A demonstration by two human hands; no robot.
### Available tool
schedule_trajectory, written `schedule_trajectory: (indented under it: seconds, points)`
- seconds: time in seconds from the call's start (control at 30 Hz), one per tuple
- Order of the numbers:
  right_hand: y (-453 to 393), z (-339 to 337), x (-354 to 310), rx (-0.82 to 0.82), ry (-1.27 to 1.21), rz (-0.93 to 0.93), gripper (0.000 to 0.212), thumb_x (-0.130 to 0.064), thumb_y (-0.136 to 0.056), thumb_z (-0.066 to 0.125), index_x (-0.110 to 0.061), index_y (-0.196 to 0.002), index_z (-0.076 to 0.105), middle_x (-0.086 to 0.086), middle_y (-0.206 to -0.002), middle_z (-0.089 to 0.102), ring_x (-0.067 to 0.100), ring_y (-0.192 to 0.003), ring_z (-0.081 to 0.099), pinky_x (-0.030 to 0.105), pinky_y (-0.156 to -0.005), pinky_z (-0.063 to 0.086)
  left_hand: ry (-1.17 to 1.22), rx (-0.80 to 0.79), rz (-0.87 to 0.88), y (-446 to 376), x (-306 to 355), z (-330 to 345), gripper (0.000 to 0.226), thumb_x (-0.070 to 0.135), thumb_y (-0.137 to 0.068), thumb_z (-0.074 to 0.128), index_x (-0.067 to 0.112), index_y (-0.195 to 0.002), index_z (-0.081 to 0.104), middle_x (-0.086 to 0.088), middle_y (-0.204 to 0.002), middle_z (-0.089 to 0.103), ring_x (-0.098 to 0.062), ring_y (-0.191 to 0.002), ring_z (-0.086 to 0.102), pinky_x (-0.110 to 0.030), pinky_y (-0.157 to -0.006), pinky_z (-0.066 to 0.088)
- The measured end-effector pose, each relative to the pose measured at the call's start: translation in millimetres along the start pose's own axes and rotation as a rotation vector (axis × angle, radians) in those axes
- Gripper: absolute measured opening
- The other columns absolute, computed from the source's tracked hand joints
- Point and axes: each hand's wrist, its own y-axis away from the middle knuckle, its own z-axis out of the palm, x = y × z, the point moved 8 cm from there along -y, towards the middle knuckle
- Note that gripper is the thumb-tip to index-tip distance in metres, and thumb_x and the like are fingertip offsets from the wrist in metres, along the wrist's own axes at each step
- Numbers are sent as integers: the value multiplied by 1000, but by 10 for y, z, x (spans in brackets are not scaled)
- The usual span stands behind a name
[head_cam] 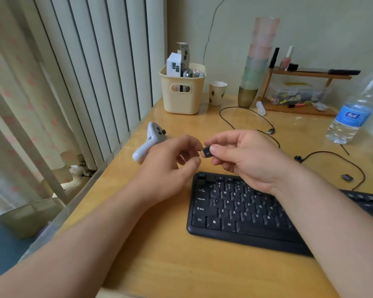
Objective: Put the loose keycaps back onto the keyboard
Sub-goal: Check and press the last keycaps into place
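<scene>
A black keycap [206,152] was pinched by the right hand [243,157] above the keyboard [235,214]; the left hand's [170,162] fingers were loosely curled, empty.

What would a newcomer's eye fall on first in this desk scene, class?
First, the two hands meeting above the desk: the right hand pinches a small black keycap, and the left hand hovers beside it with curled fingers. Below them lies the black keyboard. A water bottle stands at the far right.
</scene>
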Motion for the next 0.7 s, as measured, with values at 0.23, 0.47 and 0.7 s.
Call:
schedule_trajectory:
  seconds: [0.23,0.47,0.7]
  points:
    - [138,-124,118,34,-154,16,10,-1,-92,70,-7,-100,72,11,-78,72,11,-67,64,25,-66,46,63,13,120,35,161,134,21,23,-88,81,22,-105,68,11,-88,71,-18,-87,68,-33,-79,56]
    - [196,-93,59,57,2,-89,21,0,-92,72,-19,-98,78,6,-77,75,16,-70,67,24,-66,53,53,23,108,41,139,130,19,22,-86,83,22,-100,70,10,-86,70,-18,-84,68,-32,-76,56]
    - [211,-146,23,151,188,-143,16,-6,-92,75,-22,-89,77,2,-77,77,15,-72,74,27,-72,59,66,18,51,39,105,141,16,30,-87,82,26,-99,73,13,-83,72,-14,-82,69,-21,-75,53]
